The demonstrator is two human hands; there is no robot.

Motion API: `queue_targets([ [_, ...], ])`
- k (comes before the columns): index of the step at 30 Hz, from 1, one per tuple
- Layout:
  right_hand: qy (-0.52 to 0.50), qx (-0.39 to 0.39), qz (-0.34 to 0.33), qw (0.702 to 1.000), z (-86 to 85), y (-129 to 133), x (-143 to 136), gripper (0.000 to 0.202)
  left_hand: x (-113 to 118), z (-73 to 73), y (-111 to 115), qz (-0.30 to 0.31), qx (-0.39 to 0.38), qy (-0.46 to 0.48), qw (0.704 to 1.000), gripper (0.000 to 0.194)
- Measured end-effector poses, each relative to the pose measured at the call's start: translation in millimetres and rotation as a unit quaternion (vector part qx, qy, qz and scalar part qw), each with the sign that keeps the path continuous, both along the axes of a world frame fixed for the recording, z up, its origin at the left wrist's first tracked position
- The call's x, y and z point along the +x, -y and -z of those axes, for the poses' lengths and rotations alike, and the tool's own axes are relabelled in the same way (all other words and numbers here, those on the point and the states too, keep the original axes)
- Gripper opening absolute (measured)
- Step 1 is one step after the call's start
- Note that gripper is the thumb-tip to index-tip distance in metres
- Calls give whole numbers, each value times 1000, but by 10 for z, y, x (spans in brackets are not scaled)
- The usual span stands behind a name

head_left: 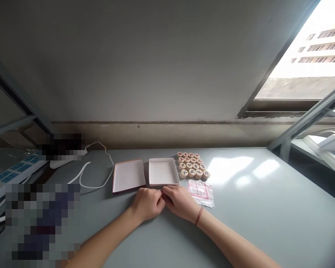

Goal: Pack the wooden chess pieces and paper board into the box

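Both fists rest on the grey table, knuckles touching. My left hand is closed, with its fingers curled under. Beside it my right hand, a thin red cord around the wrist, is closed too; I see nothing in either. Just beyond them stand two shallow open cardboard trays: a box lid at the left, tilted slightly, and a white-lined box at the right. Round wooden Chinese chess pieces stand in stacked rows right of the box. Before them lies a folded plastic chessboard sheet with red lines, close to my right hand.
A white cable loops over the table left of the lid. Further left lies a power strip, near blurred-out items. A wall borders the back edge, and a metal frame bar slants at the right. Sunlight glares on the tabletop.
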State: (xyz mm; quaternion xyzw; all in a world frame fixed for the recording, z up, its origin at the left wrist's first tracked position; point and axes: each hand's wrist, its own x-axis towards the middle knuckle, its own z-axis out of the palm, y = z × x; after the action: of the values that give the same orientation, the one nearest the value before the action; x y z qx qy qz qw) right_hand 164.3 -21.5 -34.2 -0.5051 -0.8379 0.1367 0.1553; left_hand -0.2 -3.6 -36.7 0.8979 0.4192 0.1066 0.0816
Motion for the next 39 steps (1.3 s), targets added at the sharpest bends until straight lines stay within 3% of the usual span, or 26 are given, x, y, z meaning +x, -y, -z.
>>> queue_targets([
  [8,-34,15,-5,999,-19,26,-4,18,-44,-67,18,-35,-62,36,997,25],
  [17,-31,0,-11,999,-25,38,10,16,-143,-114,-9,22,-90,64,994,26],
  [39,-22,12,-25,999,-17,45,41,15,-155,-136,-33,34,-123,64,990,27],
])
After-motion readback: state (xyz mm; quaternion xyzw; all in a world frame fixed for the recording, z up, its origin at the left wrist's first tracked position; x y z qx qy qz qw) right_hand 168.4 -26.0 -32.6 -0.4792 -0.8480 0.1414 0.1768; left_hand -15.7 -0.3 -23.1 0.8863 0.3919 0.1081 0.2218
